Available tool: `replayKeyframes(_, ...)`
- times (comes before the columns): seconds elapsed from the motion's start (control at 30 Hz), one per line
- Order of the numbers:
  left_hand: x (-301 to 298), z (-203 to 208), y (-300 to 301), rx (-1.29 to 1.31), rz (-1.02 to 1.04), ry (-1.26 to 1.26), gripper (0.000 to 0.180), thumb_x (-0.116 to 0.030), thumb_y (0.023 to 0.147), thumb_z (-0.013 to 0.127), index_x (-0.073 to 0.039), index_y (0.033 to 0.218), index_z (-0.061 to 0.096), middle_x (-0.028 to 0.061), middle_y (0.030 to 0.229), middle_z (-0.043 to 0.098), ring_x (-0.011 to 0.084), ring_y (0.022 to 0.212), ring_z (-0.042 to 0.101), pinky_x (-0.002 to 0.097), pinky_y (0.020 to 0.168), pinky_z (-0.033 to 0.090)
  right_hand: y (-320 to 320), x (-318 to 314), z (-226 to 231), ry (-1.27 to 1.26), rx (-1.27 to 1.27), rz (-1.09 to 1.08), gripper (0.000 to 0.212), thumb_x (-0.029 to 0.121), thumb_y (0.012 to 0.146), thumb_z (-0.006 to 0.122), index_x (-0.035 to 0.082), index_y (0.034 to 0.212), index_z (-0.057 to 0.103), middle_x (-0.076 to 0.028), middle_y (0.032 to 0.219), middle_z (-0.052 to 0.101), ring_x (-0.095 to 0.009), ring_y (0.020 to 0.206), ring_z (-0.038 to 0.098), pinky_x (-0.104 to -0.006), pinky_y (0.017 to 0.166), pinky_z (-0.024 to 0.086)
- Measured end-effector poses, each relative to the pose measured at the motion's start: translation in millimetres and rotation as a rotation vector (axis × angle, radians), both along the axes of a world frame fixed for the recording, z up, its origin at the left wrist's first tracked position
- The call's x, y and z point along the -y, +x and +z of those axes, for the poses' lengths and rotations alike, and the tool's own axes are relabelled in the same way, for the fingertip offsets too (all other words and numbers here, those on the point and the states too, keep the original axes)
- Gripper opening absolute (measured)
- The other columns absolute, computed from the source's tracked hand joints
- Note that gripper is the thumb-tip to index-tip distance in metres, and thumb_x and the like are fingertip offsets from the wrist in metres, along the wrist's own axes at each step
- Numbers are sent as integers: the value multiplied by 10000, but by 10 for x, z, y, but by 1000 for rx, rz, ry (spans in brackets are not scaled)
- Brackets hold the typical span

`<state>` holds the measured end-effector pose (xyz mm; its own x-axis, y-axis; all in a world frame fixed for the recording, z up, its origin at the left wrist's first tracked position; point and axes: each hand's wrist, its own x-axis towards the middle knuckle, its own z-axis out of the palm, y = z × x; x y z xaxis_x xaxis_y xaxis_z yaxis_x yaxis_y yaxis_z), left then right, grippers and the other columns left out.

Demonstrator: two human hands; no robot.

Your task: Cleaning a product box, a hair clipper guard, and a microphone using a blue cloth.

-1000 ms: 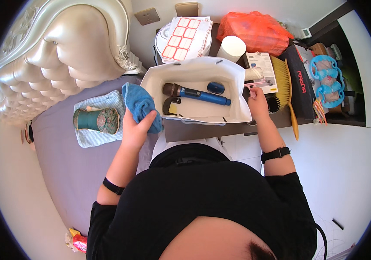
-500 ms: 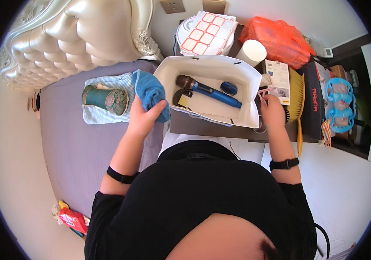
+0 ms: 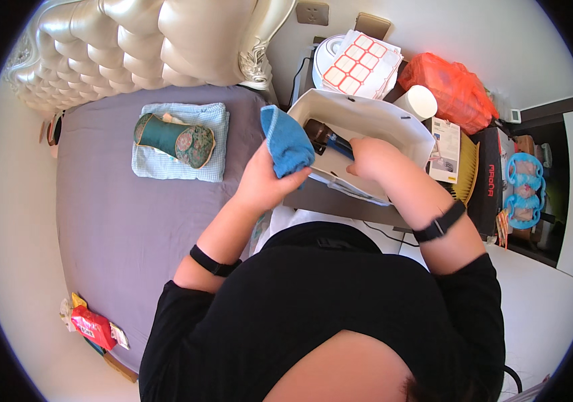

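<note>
My left hand (image 3: pixel 265 175) is closed around a blue terry cloth (image 3: pixel 288 142), held up at the left edge of the open white bag (image 3: pixel 410 130). Inside that bag lies a blue microphone (image 3: pixel 337 142) with a dark brown head. My right hand (image 3: pixel 375 161) reaches in over the bag's near side, its curled fingers at the microphone's handle and partly hidden. The hand covers the handle's far end and much of the bag's floor.
On the bed (image 3: pixel 99 228) at left, a green embroidered pillow (image 3: pixel 176 141) rests on a folded checked cloth (image 3: pixel 218 164). Around the bag on the dark cabinet are label sheets (image 3: pixel 355 67), a white cup (image 3: pixel 420 102), a red plastic bag (image 3: pixel 444 84) and a yellow brush (image 3: pixel 466 174).
My right hand has left the bag's right side and gone into the bag to the microphone. My left hand still holds the blue cloth. The whole view has shifted and turned slightly.
</note>
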<state>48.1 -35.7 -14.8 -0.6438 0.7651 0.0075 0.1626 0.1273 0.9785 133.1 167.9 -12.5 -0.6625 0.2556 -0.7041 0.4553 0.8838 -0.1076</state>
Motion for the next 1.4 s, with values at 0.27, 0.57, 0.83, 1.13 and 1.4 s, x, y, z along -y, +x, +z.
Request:
replayKeyframes(0.27,163,-31,-105,-225,-144,-105,602,-252,587,749,-29,1076,476,171,973,575,349,868,588,390,756,476,-206,-80,-834,106,-57,-31,478,232,706,627,1,1107,506,-191,1042,599,-326,959,587,-410,824,471)
replayKeyframes(0.57,239,-224,-207,-354,-255,-17,658,-235,539,751,-33,1095,462,157,987,561,364,882,561,393,761,470,-352,-96,-802,28,-39,-96,423,179,663,627,40,1058,573,-178,1033,610,-296,969,590,-363,841,470)
replayKeyframes(0.83,175,-181,-196,-430,-279,1,696,-238,538,755,-30,1125,444,163,1022,549,367,893,559,394,769,469,-283,-176,-358,-183,-176,-275,506,191,579,646,50,1061,579,-186,940,631,-303,873,612,-357,783,480)
replayKeyframes(1.13,40,-45,-232,-289,-231,-80,623,-204,576,740,-23,1109,472,176,1011,562,334,914,582,383,782,470,632,-184,1207,-734,-1220,-413,339,-6,605,600,70,900,450,-49,862,482,-180,867,502,-342,842,412)
replayKeyframes(1.4,-57,-14,-202,-541,-182,-113,557,-221,580,722,-34,1041,472,147,936,566,348,831,580,408,693,484,1380,237,1288,-761,-1162,-448,378,-2,531,590,47,872,435,-61,806,483,-149,750,472,-269,717,393)
